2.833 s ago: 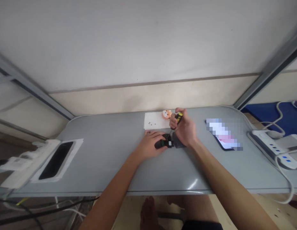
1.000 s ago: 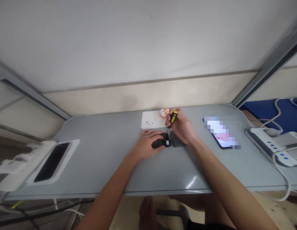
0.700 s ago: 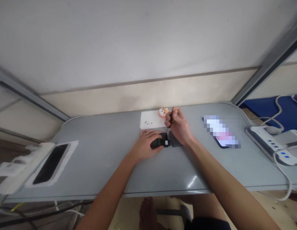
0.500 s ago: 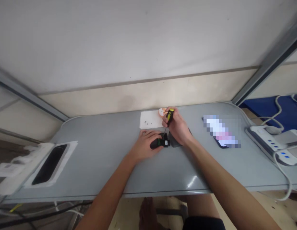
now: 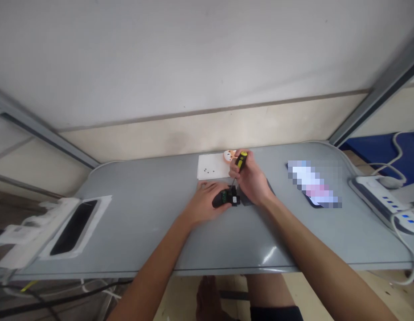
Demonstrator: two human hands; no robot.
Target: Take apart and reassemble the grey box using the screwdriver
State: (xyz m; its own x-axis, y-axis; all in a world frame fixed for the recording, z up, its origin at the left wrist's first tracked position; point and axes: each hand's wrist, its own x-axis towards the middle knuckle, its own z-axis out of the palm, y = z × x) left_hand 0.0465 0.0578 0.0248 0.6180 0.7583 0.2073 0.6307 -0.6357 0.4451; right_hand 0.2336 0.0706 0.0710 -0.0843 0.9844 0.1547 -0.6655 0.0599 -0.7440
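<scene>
My left hand (image 5: pixel 207 201) is closed around a small black device (image 5: pixel 223 199) with green markings and a small white label, keeping it on the grey table. It looks like part of an electronic gadget, but its exact kind does not show. My right hand (image 5: pixel 252 176) grips a black-and-yellow screwdriver (image 5: pixel 241 160), tilted with its shaft pointing down at the device's upper edge. Whether the tip sits in a screw is too small to see. Beneath my right wrist lies a dark flat object (image 5: pixel 247 198), mostly hidden.
Several tiny dark screws (image 5: pixel 208 170) lie on white paper (image 5: pixel 202 162) behind my hands, near an orange-and-white animal-faced item (image 5: pixel 228 156). A lit phone (image 5: pixel 312 185) lies to the right, beside a power strip (image 5: pixel 383 198). A black phone (image 5: pixel 74 227) rests on the left.
The whole view has shifted slightly, so everything appears a little further right. My hands keep the same grips on the black device and the screwdriver.
</scene>
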